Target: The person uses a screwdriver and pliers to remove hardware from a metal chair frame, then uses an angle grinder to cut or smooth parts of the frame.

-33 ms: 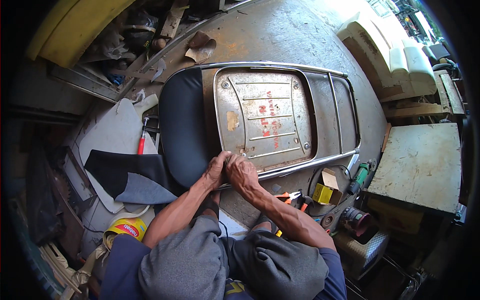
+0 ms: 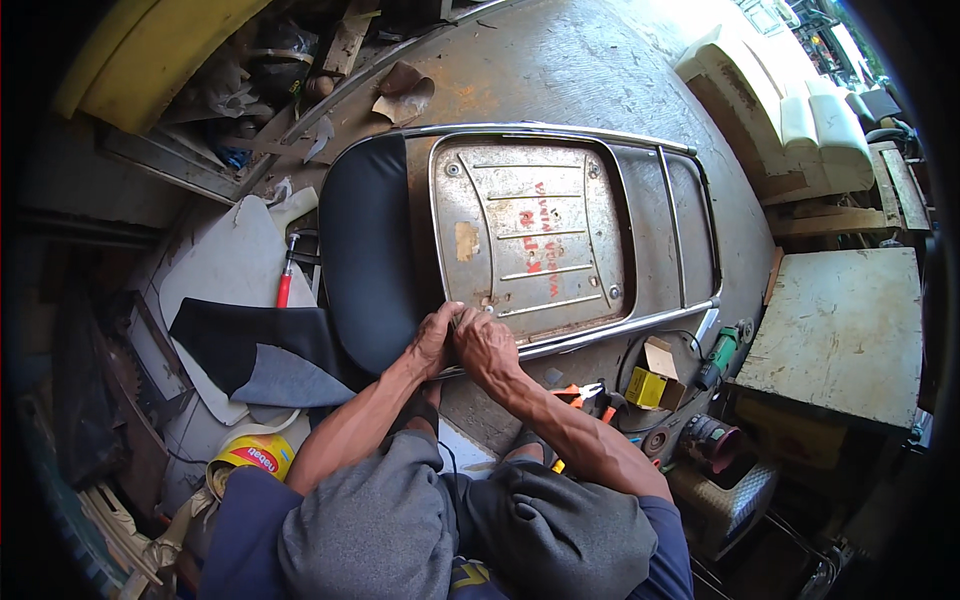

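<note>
A head-worn fisheye camera looks steeply down past the wearer's knees (image 2: 370,520), lower center, to a metal-framed chair (image 2: 365,235) mid-frame, within arm's reach; its wide view takes in the floor (image 2: 560,60) toward the bright upper right.

Washed-out daylight glares beyond the chair (image 2: 520,240), to its right; dim shadow lies left of it; edges bend toward black rims.

A metal-framed chair (image 2: 588,215) lies on the floor (image 2: 600,85), its black pad (image 2: 368,230) at the left end. The left hand (image 2: 434,338) and right hand (image 2: 484,345) meet, fingers bent, at the near-left corner of its metal panel (image 2: 545,235); what they touch is hidden. Pliers (image 2: 578,392) lie near the chair's near edge.
</note>
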{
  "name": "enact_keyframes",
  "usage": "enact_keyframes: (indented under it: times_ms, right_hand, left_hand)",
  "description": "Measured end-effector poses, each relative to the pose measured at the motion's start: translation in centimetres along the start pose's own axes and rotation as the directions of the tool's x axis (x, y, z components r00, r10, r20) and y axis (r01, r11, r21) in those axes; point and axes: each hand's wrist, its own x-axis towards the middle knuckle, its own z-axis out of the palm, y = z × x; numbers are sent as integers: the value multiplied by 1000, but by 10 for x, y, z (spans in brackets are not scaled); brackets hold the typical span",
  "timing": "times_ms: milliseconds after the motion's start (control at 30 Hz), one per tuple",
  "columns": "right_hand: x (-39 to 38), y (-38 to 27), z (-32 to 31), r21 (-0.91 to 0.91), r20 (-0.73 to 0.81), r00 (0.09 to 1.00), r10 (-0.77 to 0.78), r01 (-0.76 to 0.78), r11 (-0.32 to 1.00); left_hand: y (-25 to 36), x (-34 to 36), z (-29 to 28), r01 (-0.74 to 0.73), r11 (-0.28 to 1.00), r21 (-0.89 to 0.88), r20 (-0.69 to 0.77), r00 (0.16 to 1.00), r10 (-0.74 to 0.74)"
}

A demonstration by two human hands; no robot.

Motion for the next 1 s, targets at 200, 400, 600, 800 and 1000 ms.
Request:
enact_keyframes:
  times_ms: [200, 400, 600, 800, 1000]
  right_hand:
    - [-7, 13, -12, 35, -51, 993, -111, 112, 993]
    - [-12, 11, -6, 20, -111, 990, -92, 94, 995]
    - [-13, -3, 2, -32, -136, 986, -93, 89, 995]
    - [-31, 11, 8, 29, -98, 993, -72, 76, 997]
    - [-31, 33, -19, 347, 125, 992, 24, -66, 935]
  left_hand:
    - [-3, 3, -8, 50, 999, -10, 48, 998, -50]
    - [-5, 4, -4, -17, 998, 64, -79, 997, 22]
    - [-18, 16, -34, -2, 971, 238, -266, 962, 67]
    - [-22, 0, 3, 29, 994, 108, -201, 980, -7]
    - [-25, -4, -14, 3, 962, 274, -215, 975, 58]
